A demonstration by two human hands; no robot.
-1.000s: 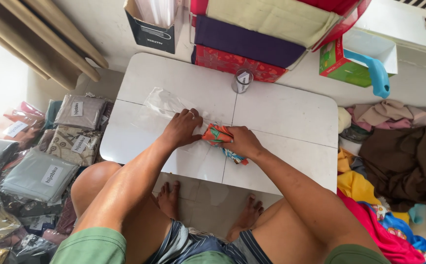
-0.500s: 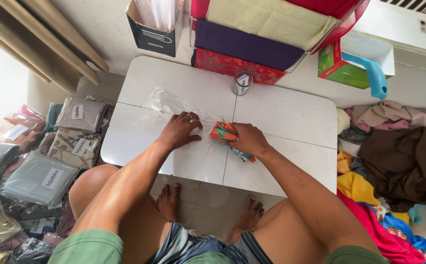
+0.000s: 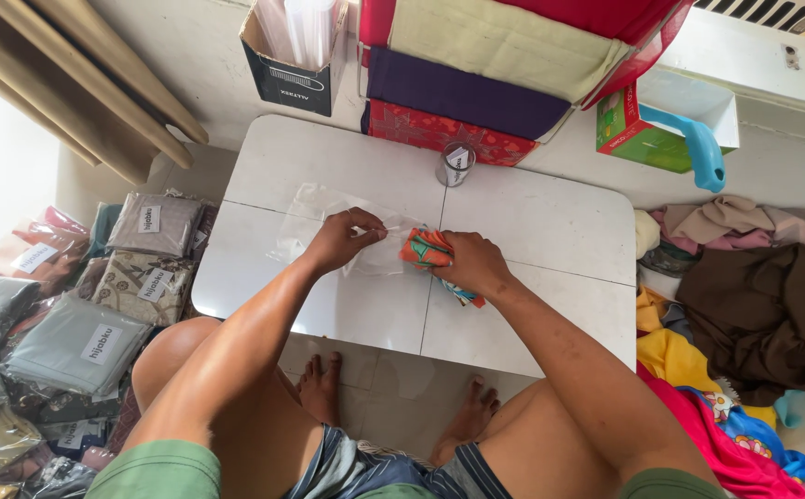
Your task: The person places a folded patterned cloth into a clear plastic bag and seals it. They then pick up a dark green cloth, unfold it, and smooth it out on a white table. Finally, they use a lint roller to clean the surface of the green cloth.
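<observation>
head view: folded cloth eased into a clear bag

head camera, looking down: a low white folding table [image 3: 532, 222] is seen on a tiled floor, with stacks of bagged cloths [image 3: 79, 342] at the left and loose garments [image 3: 763, 305] heaped at the right. folded fabrics in a red rack [image 3: 476, 92] and a dark box of clear sleeves [image 3: 287, 55] are set along the wall behind, and a small tape dispenser [image 3: 455, 164] stands at the table's far edge.

the bagging step is judged to be in hand. a clear plastic bag [image 3: 324, 217] lies flat on the table, its mouth turned towards the person's right. the bag's edge is pinched between thumb and fingertips of the left hand [image 3: 342, 242] and held up. a folded patterned cloth [image 3: 426, 251], orange and teal with a blue edge showing under the wrist, is clasped by the curled fingers of the right hand [image 3: 472, 263], just beside the bag's mouth and resting on the table.

the next move is judged to call for a wide, steady opening and a compact fold, so that the cloth slides in without bunching. the cloth looks soft, thin and tightly folded; the bag looks limp, glossy and creased.
</observation>
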